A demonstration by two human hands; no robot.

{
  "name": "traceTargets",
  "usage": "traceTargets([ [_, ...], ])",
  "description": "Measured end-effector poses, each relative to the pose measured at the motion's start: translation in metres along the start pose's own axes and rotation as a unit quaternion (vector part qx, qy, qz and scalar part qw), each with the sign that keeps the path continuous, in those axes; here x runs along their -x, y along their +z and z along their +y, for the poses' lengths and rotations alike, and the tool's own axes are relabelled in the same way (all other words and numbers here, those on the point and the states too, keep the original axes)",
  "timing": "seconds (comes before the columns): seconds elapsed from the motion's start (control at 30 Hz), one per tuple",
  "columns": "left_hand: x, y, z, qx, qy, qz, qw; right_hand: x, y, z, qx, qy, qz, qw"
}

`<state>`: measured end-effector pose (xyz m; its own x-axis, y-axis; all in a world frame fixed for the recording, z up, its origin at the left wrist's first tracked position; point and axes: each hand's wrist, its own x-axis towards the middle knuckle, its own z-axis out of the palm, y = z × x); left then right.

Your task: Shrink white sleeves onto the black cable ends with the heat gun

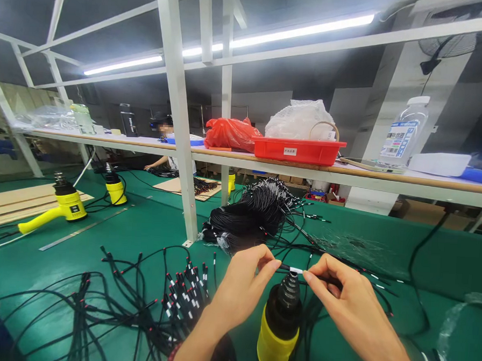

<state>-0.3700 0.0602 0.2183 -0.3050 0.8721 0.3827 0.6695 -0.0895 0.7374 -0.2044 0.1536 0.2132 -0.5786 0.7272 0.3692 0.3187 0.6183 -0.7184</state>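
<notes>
Well, the left hand and the right hand are each pressed closed, thumb against fingers, pinching a thin black cable held level between them. A short white sleeve sits on that cable, just above the ribbed black nozzle of an upright yellow-and-black heat gun. Beside the left hand, on the green bench, a loose pile of black cables with pale marked ends spreads toward the near left corner. Farther along, a big black cable bundle lies against a white shelf post — past it stand two yellow heat guns, one on its side near the left edge and one upright. Along the white-framed shelf sit a red tray, a white plastic bag, a red bag and a clear bottle — and at the far bench, a co-worker's arm reaches over more cable.
</notes>
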Motion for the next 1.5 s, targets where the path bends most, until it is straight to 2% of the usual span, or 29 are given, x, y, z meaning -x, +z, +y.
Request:
traceTargets([
  [1.07,-0.0023,0.0032,-0.0084,0.02,0.002,0.003,1.0,-0.0009,0.0009,0.0037,0.006,0.018,-0.011,1.0],
  [1.5,-0.0011,0.0023,-0.0058,0.024,0.002,-0.003,1.0,-0.0012,0.0013,0.0036,0.002,0.026,-0.014,1.0],
])
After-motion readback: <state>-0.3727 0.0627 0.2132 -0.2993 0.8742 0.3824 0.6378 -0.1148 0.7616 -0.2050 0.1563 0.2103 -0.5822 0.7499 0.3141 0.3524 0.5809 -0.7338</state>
